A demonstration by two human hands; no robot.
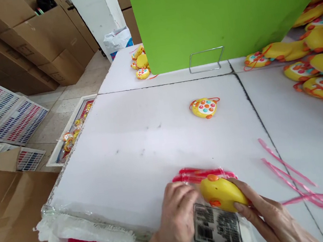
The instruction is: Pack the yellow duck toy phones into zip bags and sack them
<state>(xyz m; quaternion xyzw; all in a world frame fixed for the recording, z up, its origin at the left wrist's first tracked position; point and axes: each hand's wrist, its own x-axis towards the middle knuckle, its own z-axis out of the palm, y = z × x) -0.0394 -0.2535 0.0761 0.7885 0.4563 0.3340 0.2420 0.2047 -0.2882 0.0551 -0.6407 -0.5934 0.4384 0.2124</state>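
1. Head view, lower centre: the yellow toy [223, 195], a rounded body with orange knobs, lies in the right hand [270, 213], whose thumb and fingers close on its right end.
2. Lower centre, just left of the toy: the left hand [177, 218] has its fingers bent and partly blurred; whether they pinch anything cannot be told.
3. Beneath the toy and between the hands: a clear bag [217, 226] with black print. Behind it, on the white worktop [149, 118], lies a red-edged bundle of film [189, 173].
4. Handling, judged by look: the toy appears to be a light, stiff plastic shell, smooth enough to slip, and not especially fragile. The broad sides near either end offer the surest hold; the small knobs offer a poorer one.
5. The bag, by contrast, seems limp, thin and slippery, best taken by its edge.
6. Upper right of centre: a second toy [206, 108] shows coloured buttons and a red cord, which could snag.
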